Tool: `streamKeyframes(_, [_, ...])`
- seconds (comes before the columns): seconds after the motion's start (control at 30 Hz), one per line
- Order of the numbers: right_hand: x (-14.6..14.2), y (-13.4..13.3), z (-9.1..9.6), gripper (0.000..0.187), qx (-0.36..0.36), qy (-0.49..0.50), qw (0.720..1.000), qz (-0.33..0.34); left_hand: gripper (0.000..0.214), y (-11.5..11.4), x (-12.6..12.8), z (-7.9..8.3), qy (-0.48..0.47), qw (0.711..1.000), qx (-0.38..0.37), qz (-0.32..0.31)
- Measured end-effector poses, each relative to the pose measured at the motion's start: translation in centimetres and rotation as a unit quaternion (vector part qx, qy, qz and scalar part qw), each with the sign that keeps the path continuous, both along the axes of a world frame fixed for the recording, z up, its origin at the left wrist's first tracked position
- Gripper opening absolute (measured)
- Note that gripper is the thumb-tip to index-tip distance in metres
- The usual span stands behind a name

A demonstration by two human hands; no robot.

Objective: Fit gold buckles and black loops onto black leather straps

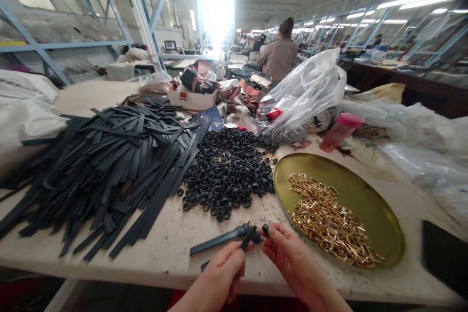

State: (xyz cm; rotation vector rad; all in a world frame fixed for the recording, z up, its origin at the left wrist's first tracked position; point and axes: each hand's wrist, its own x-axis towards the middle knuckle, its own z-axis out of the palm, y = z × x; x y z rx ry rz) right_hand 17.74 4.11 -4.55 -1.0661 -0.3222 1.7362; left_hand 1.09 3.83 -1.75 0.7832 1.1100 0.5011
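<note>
My left hand (228,265) is closed round a black strap (248,238), whose end points up toward the right. In the fingertips of my right hand (287,251) is a small black loop (265,229), close to the strap's end. Just behind them on the table lies a finished-looking strap with a gold buckle (215,242), partly covered by what I hold. Beyond my hands spreads a heap of black loops (230,175). A large pile of flat black straps (120,165) fills the left. To the right, gold buckles (332,224) lie heaped on a round gold tray (393,234).
A pink-lidded jar (338,134) stands behind the tray, beside a clear plastic bag (307,92). A dark flat object (444,253) lies at the right edge. Farther back are a white box (193,101), scraps and a person (281,53) facing away.
</note>
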Motion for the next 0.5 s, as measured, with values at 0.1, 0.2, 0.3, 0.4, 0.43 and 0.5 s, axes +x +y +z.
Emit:
streamKeyframes(0.1, [-0.5,-0.3,-0.2,0.018,-0.019,0.06,0.998,-0.021,0.033,0.5,0.2,-0.6,0.05,0.996,0.069,-0.008])
streamKeyframes(0.2, [-0.9,-0.6,-0.3,0.019,-0.023,0.078,0.996,-0.038,0.027,0.6,0.5,-1.2,0.09,0.987,0.132,-0.025])
streamKeyframes(0.3, [-1.1,-0.8,-0.5,0.029,-0.01,0.067,0.998,-0.014,0.023,0.3,0.7,-1.3,0.147,0.969,0.191,-0.058])
streamKeyframes(0.4, [-0.9,-1.1,-1.0,0.028,0.029,-0.006,1.0,0.01,0.023,-0.1,0.8,-0.9,0.21,0.943,0.239,-0.097])
streamKeyframes(0.43, [-0.7,-1.2,-1.1,0.028,0.044,-0.051,0.998,0.014,0.022,-0.1,0.7,-0.7,0.227,0.934,0.251,-0.112])
streamKeyframes(0.5, [-0.4,-1.6,-1.2,0.028,0.074,-0.15,0.986,0.028,0.022,-0.2,0.4,-0.3,0.255,0.917,0.27,-0.146])
